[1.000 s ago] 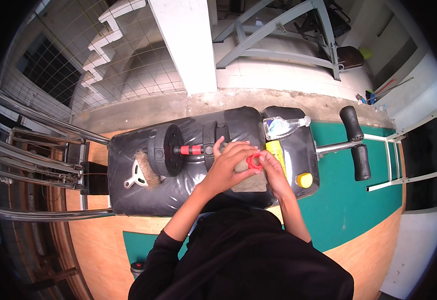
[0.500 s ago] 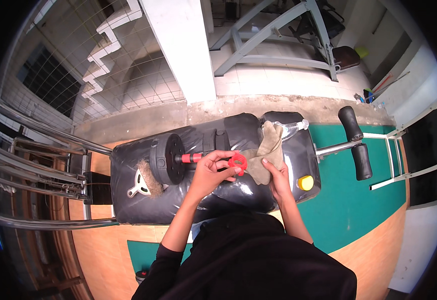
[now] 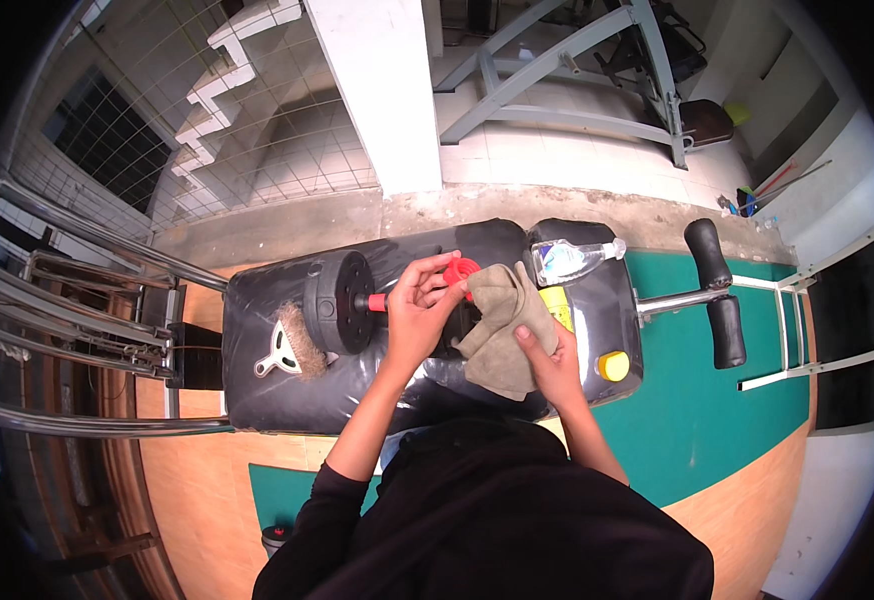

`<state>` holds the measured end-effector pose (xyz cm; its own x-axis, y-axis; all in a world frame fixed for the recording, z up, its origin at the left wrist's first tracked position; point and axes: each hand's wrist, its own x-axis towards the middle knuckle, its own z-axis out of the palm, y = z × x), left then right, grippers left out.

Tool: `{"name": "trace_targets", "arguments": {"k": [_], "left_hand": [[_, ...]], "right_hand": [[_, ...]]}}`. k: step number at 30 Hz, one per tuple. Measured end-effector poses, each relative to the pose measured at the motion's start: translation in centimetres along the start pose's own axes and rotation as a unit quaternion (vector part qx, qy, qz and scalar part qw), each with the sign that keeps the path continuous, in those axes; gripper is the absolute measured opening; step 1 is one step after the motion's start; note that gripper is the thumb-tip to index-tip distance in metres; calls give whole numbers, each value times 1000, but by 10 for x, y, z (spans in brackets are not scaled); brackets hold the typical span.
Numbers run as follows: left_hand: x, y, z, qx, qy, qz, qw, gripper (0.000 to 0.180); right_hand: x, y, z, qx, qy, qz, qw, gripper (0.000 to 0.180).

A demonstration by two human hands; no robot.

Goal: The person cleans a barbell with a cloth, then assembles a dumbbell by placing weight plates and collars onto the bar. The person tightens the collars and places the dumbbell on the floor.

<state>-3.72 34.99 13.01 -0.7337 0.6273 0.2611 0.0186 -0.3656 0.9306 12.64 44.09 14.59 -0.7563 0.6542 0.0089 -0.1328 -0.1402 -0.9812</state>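
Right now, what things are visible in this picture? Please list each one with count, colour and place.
Padded bench: one, black, across the middle.
Dumbbell: one, black plate, red handle and collar, lying on the bench.
Cloth: one, grey-brown, against the dumbbell's right end.
Brush: one, brown bristles, white handle, left of the dumbbell.
Plastic bottle: one, clear, on the bench at upper right.
Yellow bottle: one, partly hidden beside the cloth.
Yellow cap: one, on the bench's right end.
Foam rollers: two, black, right of the bench.
Metal rack: one, grey, far left.
Left hand: grips the red handle.
Right hand: holds the cloth.
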Motion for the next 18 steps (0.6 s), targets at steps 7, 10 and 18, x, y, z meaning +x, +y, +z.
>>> {"name": "trace_targets", "arguments": {"k": [7, 10, 18], "left_hand": [[-9, 28, -5, -242, -44, -205, 947, 42], [-14, 20, -10, -295, -73, -252, 919, 51], [-16, 14, -16, -456, -142, -325, 816, 53]], "right_hand": [[22, -24, -6, 66, 75, -29, 995, 39], [27, -21, -6, 21, 69, -79, 994, 47], [20, -17, -13, 0, 25, -4, 1000, 32]]}}
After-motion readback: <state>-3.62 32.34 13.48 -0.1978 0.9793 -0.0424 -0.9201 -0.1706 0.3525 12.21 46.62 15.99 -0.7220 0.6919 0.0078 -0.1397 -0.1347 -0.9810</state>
